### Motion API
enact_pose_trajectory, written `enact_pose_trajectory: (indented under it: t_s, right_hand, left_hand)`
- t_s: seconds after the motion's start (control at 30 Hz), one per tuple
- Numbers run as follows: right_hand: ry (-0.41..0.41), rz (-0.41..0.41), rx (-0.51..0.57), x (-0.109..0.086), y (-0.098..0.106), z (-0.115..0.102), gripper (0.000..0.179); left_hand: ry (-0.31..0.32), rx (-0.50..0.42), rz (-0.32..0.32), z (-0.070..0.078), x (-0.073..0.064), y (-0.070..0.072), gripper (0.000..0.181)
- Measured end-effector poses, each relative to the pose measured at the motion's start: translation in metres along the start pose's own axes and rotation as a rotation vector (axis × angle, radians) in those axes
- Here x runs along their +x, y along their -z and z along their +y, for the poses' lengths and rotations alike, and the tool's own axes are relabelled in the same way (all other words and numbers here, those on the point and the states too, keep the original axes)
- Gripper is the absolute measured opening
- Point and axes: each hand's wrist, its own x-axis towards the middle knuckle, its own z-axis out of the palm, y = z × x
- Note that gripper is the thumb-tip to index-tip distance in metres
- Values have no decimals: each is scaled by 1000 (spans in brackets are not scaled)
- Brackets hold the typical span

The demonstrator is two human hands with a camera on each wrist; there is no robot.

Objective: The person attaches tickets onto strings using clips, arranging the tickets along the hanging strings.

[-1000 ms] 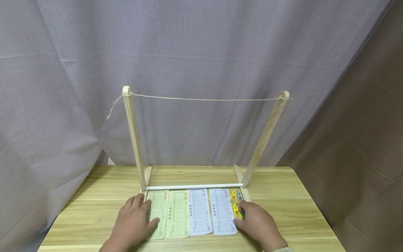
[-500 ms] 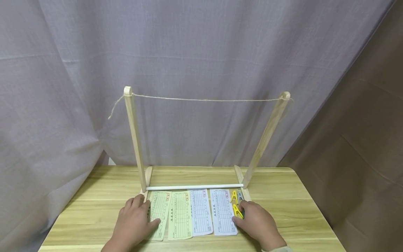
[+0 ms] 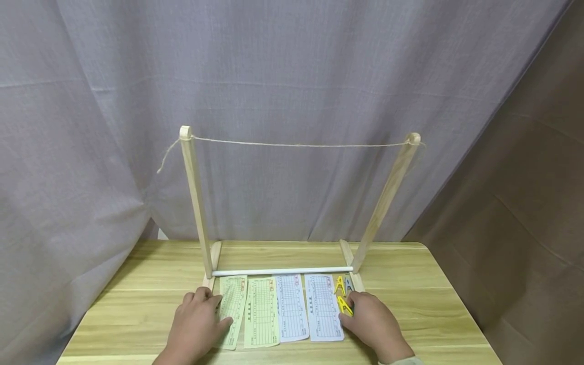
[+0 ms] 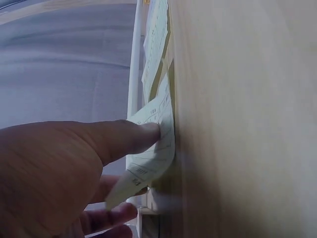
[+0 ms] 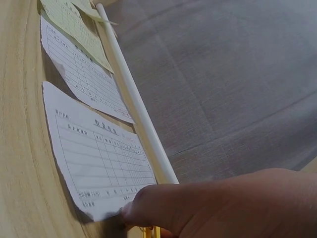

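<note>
In the head view my left hand is at the leftmost green paper slip. The left wrist view shows its thumb on top of that slip, fingers behind, with the near edge bent up off the table. A second green slip and two white slips, one beside the other, lie flat in the row. My right hand rests at the right end, its thumb against the last white slip's edge. A yellow clothespin shows between thumb and index finger; the other fingers are hidden.
Another yellow clothespin and a grey one lie just beyond my right hand. A wooden stand carries a string across its tops and a white rod at its foot. A curtain hangs behind.
The leftmost green slip has tilted and the second green slip has shifted right, opening a gap between them. My left hand has drawn slightly nearer to me. The right hand has stayed put.
</note>
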Motion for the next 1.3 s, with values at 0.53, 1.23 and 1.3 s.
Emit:
enact_pose_trajectory:
  t_s: [0.53,1.23,1.3]
  right_hand:
    - [10,27,53,1,-5,2,30]
    - [35,51,203,-3,3,8,24]
    - [31,46,222,-4,4,8,24]
  left_hand:
    - [59,-168,-55,0,0,-2,87]
    - [137,-437,-72,-13,6,11,22]
    - [146,-452,-85,-14,6,12,20]
